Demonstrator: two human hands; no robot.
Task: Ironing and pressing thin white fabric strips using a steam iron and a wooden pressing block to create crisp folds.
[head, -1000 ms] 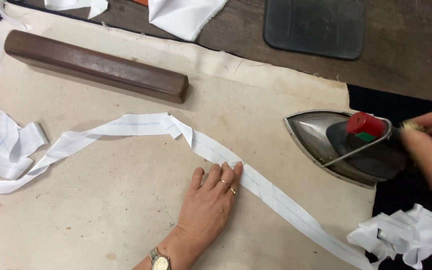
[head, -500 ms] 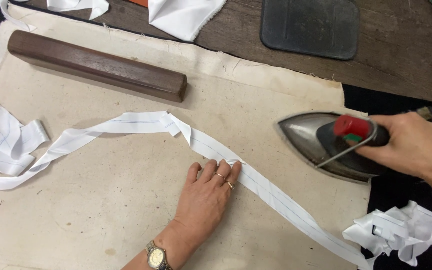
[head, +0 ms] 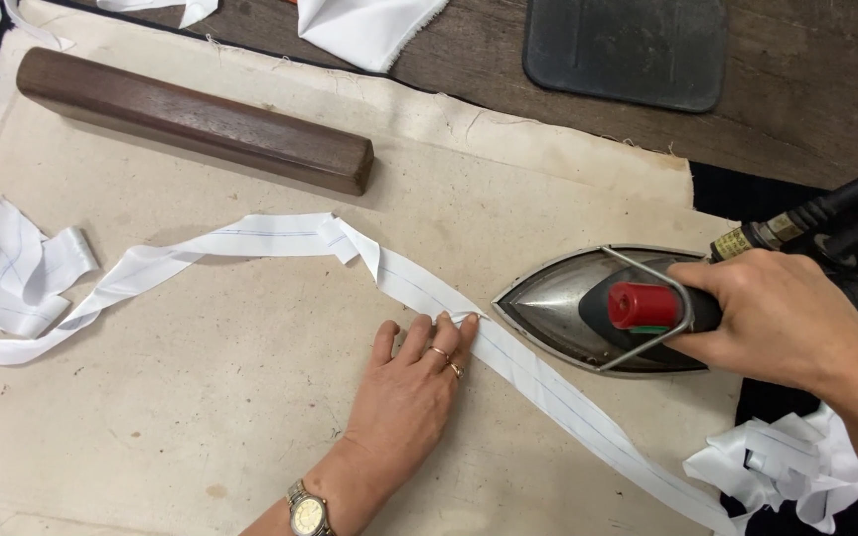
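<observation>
While the iron's handle is mostly hidden under the right hand [head: 782, 318], which is clamped around it, the iron [head: 588, 298] is seen resting on the cloth-covered board [head: 201, 397], its tip touching the white fabric strip [head: 548, 382]. The strip's far ends are cut off by the frame. The left hand [head: 414, 387] lies flat, fingers together, pressing the strip. Since 1 second ago, the iron has been gripped and shifted leftward.
</observation>
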